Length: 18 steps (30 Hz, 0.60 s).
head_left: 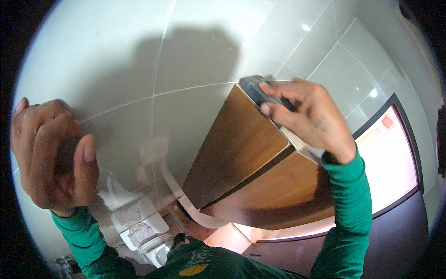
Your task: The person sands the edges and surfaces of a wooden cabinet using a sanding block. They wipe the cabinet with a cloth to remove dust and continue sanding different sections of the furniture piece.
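My right hand [316,114] pinches a dark grey, cloth-like pad [253,87] between thumb and fingers. The pad is pressed on the narrow upper edge of a brown wooden cabinet [237,144], at its corner beside the tiled wall. Two brown faces of the cabinet show, with a dark gap between them. On the far left, my left hand [53,156] is raised close to the tiles. Its fingers bend loosely and the thumb stands apart, with nothing visible in it. Its palm lies in shadow, and whether it touches the wall cannot be made out.
Pale glossy tiles [107,46] cover the wall, where a large shadow falls. Down at the lower left are a white toilet [158,249] and a white holder with crumpled whitish material [141,232]. A dark-framed bright opening [390,153] lies right of my right arm.
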Each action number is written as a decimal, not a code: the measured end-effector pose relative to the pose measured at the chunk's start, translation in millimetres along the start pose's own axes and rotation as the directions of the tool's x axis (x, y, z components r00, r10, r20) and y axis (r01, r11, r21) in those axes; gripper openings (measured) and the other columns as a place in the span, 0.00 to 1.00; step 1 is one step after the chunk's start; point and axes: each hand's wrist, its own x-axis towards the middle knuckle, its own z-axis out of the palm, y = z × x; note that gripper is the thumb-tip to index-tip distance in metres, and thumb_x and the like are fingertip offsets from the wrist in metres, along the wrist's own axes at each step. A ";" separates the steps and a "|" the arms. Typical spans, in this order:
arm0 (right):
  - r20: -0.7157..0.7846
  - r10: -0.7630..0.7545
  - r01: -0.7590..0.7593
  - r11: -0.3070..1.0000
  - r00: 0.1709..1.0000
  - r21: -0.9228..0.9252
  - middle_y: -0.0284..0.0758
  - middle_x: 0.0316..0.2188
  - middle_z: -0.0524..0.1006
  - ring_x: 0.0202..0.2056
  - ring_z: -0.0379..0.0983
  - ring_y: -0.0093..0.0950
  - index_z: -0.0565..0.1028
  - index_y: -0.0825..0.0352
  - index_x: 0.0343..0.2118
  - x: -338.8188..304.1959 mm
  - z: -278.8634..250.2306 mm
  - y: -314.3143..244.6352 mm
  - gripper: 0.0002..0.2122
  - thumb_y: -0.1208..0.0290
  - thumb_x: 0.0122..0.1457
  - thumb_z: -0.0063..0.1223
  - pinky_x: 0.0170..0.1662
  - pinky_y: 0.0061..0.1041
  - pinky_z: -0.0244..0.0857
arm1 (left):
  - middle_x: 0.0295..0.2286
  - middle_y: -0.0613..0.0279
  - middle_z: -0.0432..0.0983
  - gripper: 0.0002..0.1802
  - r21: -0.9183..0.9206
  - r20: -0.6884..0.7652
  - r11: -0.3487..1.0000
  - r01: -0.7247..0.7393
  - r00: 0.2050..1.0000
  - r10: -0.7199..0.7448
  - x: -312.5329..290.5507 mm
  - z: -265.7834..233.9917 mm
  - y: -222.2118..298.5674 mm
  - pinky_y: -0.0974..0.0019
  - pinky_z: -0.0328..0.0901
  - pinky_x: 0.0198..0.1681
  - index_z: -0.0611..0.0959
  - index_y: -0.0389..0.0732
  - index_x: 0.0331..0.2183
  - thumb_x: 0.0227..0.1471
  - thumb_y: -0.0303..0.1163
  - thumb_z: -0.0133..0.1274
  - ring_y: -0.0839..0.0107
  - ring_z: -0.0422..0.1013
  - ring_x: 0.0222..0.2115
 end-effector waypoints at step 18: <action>-0.058 -0.098 0.102 0.992 0.994 0.075 0.42 0.27 0.80 0.27 0.73 0.33 0.83 0.69 0.47 -30.0 -11.5 -0.5 0.17 0.69 0.55 0.66 0.35 0.33 0.67 | 0.30 0.45 0.75 0.18 -0.037 0.023 0.999 0.010 1.000 -0.009 -3.8 -9.3 1.2 0.43 0.65 0.50 0.81 0.30 0.31 0.40 0.34 0.65 0.51 0.71 0.30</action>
